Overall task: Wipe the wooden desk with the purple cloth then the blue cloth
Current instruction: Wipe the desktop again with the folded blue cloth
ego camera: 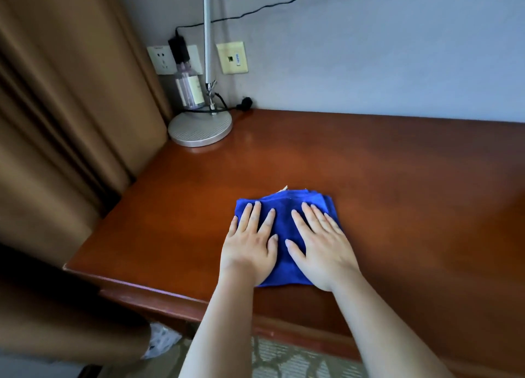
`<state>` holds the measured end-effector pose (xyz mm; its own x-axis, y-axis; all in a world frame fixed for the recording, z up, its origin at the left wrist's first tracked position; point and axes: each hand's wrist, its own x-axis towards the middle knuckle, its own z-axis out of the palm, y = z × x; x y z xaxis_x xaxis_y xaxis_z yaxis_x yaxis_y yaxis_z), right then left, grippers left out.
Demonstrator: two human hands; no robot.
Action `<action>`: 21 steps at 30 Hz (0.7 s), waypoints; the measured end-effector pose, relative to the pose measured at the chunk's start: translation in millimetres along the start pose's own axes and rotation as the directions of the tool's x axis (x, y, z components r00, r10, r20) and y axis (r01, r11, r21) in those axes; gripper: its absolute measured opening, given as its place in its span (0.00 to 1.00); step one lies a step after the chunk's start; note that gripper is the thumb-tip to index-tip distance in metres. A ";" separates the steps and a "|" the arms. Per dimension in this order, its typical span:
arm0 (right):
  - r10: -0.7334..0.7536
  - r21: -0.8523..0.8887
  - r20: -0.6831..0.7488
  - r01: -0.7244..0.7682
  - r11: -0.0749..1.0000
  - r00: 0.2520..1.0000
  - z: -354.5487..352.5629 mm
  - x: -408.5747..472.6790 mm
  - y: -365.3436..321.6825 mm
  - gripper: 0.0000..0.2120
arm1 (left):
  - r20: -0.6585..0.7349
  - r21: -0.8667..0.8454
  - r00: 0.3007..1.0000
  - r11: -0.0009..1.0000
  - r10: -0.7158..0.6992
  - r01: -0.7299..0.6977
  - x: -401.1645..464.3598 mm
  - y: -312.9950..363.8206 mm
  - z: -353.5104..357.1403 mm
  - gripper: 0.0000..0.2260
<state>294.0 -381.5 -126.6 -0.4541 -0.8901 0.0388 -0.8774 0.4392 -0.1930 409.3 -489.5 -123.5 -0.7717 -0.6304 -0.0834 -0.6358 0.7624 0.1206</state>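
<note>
The wooden counter (369, 173) fills most of the view, with brown curtains (56, 107) along its left side. A silver lamp base (199, 129) stands in the far left corner. The folded blue cloth (284, 218) lies near the front edge. The left hand (250, 247) and right hand (324, 249) press flat on it, each grip spread, fingers straight.

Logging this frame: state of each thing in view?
blue cloth: folded, flat on desk, under both hands
left hand: open, pressing the cloth
right hand: open, pressing the cloth
wooden desk: glossy
lamp: upright, back left corner
black charger: plugged into wall socket
</note>
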 end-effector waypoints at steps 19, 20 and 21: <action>0.196 -0.040 -0.005 -0.196 0.980 0.981 -14.3 120.7 76.7 0.31 | 0.021 -0.003 0.982 0.982 0.188 -0.187 170.2 22.4 -15.8 0.25; 0.201 -0.039 -0.006 -0.201 0.979 0.980 -15.1 124.5 80.0 0.30 | 0.020 -0.004 0.981 0.982 0.191 -0.191 175.4 24.2 -16.4 0.25; 0.206 -0.034 -0.010 -0.207 0.978 0.978 -15.5 130.3 84.7 0.30 | 0.016 -0.005 0.981 0.981 0.194 -0.194 183.1 26.7 -16.3 0.25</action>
<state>158.1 -458.4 -122.7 -0.6269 -0.7790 0.0076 -0.7694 0.6176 -0.1629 251.3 -587.0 -119.4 -0.8804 -0.4685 -0.0742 -0.4743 0.8692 0.1395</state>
